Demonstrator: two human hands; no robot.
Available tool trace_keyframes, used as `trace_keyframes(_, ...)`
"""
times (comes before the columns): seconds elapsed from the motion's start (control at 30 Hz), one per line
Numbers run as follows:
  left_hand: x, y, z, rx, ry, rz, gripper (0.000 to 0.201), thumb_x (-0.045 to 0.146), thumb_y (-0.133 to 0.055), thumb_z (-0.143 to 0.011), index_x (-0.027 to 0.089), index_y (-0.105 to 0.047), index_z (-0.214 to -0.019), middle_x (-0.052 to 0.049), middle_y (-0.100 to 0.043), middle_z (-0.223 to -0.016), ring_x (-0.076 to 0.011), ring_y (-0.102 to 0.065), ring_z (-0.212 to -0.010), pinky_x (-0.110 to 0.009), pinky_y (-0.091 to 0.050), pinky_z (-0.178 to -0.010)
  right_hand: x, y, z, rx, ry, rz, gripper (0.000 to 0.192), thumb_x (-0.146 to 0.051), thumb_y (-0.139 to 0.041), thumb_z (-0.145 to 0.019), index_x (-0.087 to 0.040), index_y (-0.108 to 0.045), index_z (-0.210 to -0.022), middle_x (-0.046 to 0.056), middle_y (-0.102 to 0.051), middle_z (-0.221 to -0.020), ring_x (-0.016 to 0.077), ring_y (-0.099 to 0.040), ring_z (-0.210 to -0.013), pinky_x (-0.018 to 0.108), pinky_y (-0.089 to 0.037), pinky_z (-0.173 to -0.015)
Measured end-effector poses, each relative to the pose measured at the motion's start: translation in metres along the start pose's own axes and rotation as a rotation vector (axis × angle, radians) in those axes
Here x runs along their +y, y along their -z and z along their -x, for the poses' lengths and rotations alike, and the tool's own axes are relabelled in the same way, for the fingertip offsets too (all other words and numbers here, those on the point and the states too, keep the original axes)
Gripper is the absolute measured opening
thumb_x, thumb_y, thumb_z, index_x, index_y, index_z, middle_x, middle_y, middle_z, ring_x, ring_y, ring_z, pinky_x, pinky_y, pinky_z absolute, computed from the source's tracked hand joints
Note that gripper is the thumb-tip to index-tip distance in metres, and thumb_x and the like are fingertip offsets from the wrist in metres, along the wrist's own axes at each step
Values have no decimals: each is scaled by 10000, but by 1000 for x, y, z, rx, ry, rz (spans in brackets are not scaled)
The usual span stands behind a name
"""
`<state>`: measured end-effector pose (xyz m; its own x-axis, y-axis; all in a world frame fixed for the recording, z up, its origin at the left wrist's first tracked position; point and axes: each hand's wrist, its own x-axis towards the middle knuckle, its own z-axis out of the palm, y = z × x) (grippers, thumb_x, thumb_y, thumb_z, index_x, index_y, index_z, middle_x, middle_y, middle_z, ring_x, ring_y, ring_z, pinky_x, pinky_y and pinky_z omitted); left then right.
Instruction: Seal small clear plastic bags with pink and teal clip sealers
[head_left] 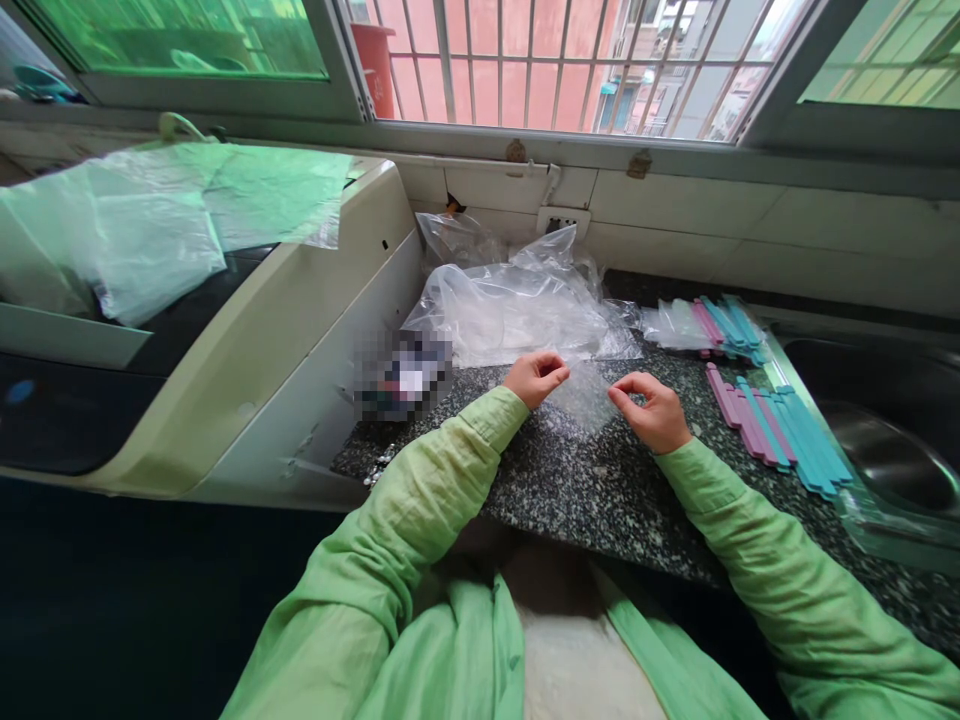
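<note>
Between my two hands is a small clear plastic bag (585, 398), so thin that the speckled counter shows through it. My left hand (535, 379) pinches its upper left side with thumb and fingertips together. On the other side, my right hand (654, 410) is closed in a similar pinch at the bag's right edge. Just beyond them lies a heap of large clear plastic bags (517, 310). To the right of my right hand are rows of pink strips (739, 410) and blue strips (810, 440), long and flat like bag-sealing clips.
More strips and small clear packets (671, 325) lie at the back right. A sink (892, 450) is set into the dark granite counter (592, 490) at right. A cream washing machine (315, 330) with plastic sheets (161, 245) on top stands left, beside a blurred-out object (405, 375).
</note>
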<state>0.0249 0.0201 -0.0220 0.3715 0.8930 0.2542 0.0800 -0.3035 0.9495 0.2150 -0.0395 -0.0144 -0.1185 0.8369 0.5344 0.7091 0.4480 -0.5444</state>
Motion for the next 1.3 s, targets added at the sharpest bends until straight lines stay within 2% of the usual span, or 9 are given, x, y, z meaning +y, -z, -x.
trace_keyframes(0.37, 4, 0, 2, 63, -28, -11, 179, 288, -540, -653, 122, -524, -587, 34, -451, -521, -58, -382, -504, -200, -324, -503, 0, -3, 0, -19, -10, 12, 183, -318, -525, -756, -205, -531, -612, 19, -571, -621, 156, -525, -635, 305, -424, -636)
trace_keyframes(0.53, 4, 1, 1, 68, -11, -22, 178, 288, -546, -644, 123, -528, -581, 39, -444, -508, -56, -374, -499, -201, -316, -499, 0, -3, 0, -35, -22, -5, 183, -332, -523, -755, -209, -539, -621, 18, -582, -629, 155, -531, -635, 301, -430, -628)
trace_keyframes(0.73, 6, 3, -1, 98, 51, 64, 156, 269, -546, -616, 126, -516, -561, 49, -425, -488, -52, -361, -483, -201, -318, -497, 1, -1, 0, -19, -37, -30, 174, -327, -528, -749, -206, -543, -625, 21, -583, -637, 153, -530, -632, 298, -426, -624)
trace_keyframes(0.93, 7, 4, -1, 130, 50, 78, 171, 287, -561, -613, 129, -517, -564, 51, -431, -491, -53, -376, -492, -200, -334, -505, 2, -1, 1, -22, -30, -6, 216, -350, -525, -755, -204, -526, -597, 19, -568, -610, 151, -520, -618, 294, -416, -616)
trace_keyframes(1.3, 8, 4, 0, 183, 19, 39, 186, 310, -560, -641, 138, -517, -582, 50, -424, -490, -57, -377, -492, -200, -338, -498, 0, -7, 2, -126, 0, -3, 297, -417, -502, -768, -211, -494, -554, 14, -545, -560, 143, -497, -571, 290, -404, -570)
